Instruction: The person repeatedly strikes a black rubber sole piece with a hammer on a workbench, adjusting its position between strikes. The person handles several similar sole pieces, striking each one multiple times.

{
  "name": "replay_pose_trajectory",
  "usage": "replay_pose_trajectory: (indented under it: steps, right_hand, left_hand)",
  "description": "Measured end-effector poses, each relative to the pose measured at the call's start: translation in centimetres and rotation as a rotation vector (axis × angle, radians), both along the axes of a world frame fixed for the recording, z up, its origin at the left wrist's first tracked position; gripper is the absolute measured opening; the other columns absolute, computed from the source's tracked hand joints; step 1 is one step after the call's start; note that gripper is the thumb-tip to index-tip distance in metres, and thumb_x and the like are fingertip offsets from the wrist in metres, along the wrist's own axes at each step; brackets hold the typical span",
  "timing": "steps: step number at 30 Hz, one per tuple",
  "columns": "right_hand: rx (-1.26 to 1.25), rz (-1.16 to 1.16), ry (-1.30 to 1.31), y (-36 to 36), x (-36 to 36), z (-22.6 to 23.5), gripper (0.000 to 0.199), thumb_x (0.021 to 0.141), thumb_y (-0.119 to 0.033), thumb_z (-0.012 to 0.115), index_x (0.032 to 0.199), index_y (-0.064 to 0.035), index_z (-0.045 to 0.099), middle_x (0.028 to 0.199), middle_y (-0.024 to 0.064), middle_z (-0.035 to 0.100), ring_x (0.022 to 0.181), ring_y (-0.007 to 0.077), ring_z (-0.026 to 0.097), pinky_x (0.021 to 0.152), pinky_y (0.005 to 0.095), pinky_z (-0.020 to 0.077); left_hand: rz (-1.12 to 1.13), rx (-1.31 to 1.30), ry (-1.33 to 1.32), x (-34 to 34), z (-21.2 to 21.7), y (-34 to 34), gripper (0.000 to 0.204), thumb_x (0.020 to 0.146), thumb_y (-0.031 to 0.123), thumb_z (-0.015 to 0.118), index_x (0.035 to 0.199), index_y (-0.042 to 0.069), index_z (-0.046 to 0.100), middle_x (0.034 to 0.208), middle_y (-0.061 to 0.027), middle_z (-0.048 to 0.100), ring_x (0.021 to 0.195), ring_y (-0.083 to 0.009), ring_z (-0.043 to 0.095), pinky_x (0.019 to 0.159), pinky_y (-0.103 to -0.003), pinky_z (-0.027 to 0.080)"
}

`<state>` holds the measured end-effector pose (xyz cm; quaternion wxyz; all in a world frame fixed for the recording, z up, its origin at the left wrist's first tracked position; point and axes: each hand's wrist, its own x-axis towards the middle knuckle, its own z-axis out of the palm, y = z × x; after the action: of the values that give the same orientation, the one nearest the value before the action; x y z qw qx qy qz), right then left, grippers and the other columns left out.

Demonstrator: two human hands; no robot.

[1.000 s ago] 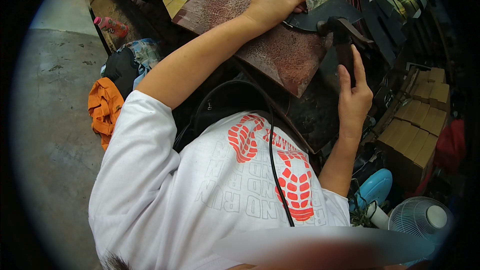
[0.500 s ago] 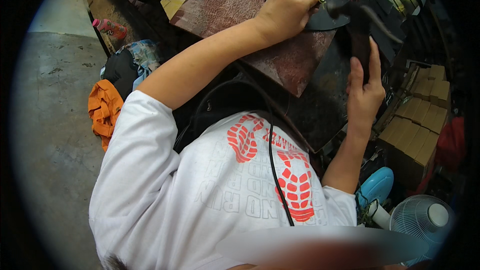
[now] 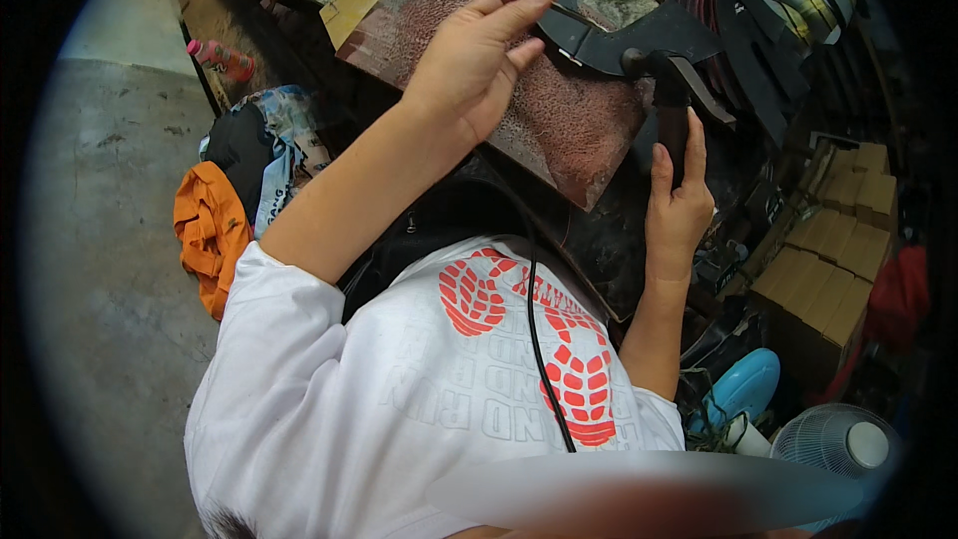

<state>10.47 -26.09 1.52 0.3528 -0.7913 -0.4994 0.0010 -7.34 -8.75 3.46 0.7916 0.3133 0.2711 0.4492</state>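
Note:
My left hand [image 3: 467, 65] is closed on a slim metal punch [image 3: 571, 14] with a yellowish end, pinched between thumb and fingers. Beneath it lies a curved, flat black shoe-upper piece [image 3: 629, 40], spread over a worn reddish board [image 3: 589, 130]. In my right hand [image 3: 679, 215] is a hammer [image 3: 671, 105] with a dark handle. Its head is beside the right part of the black piece, and whether they touch I cannot tell. The punch's tip is hard to make out against the dark piece.
More black cut pieces [image 3: 743, 50] and yellow-patterned pieces [image 3: 798, 5] are heaped at the far right. Cardboard boxes [image 3: 818, 260], a blue round object [image 3: 743, 384] and a fan [image 3: 833, 444] stand to the right. At left are a pink bottle [image 3: 222, 60] and an orange cloth [image 3: 210, 230].
My left hand has moved left with the punch, which now lies at a slant. The hammer has shifted left and lower. More of the black piece shows.

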Motion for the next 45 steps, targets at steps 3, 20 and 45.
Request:
replay_pose_trajectory:
  steps: [3,20,45]
  right_hand:
    - [0.009,-0.005,0.014,-0.2,0.0,-0.2,0.051,0.1,-0.028,0.064,0.148,-0.0231,0.049,0.119,0.0184,0.071,0.099,0.0365,0.073,0.08,0.0423,0.0582]
    - [0.145,-0.003,0.155,-1.3,1.5,1.7,0.05,0.1,-0.02,0.066,0.149,-0.0199,0.053,0.084,-0.0035,0.062,0.062,0.0014,0.045,0.053,0.0193,0.0392]
    - [-0.056,-0.007,-0.007,-0.5,0.8,1.2,0.05,0.101,-0.035,0.061,0.149,-0.0306,0.048,0.111,0.0165,0.074,0.095,0.0341,0.075,0.078,0.0421,0.0579]
  left_hand:
    - [-0.102,0.05,-0.009,0.5,0.2,-0.5,0.022,0.099,0.017,0.068,0.116,0.004,0.064,0.119,-0.0047,0.063,0.116,-0.016,0.06,0.095,-0.031,0.053]
    - [-0.368,0.505,0.168,5.5,-1.2,9.7,0.012,0.095,0.006,0.064,0.104,-0.003,0.065,0.092,-0.0074,0.068,0.076,-0.0155,0.068,0.067,-0.029,0.059]
    - [-0.155,0.689,0.477,5.1,-2.0,6.6,0.009,0.097,0.006,0.065,0.097,-0.003,0.067,0.081,-0.0058,0.07,0.07,-0.0111,0.066,0.064,-0.025,0.055]
